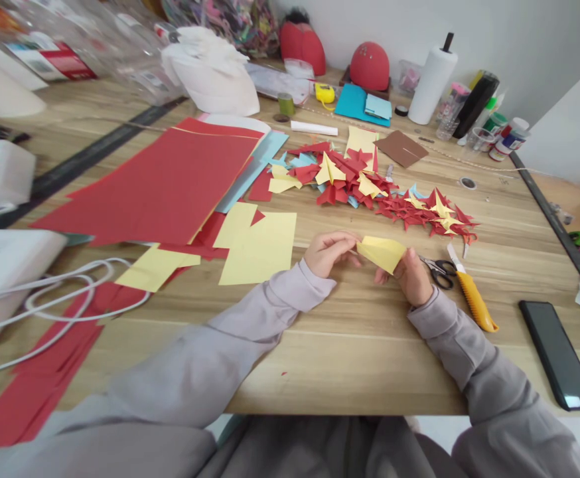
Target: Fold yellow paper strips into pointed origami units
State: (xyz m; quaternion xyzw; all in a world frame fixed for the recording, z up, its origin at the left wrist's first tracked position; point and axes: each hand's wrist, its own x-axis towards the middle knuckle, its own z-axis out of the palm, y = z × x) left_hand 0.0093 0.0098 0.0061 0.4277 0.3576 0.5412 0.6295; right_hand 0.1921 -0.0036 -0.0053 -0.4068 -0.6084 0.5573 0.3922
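Both hands pinch the yellow fold (382,252): left hand (327,252) closed on one end, right hand (412,275) just beside the scissors (439,271). Advise aligning edges before creasing.

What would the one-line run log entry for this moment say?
hands: left and right both pinch folded yellow paper | beside: scissors, utility knife | behind: pile of folded shapes

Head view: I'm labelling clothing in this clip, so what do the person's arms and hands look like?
Both arms wear loose, long light grey sleeves with plain cuffs at the wrists and no visible markings. The left hand and right hand are bare: no gloves, and no rings or watch visible.
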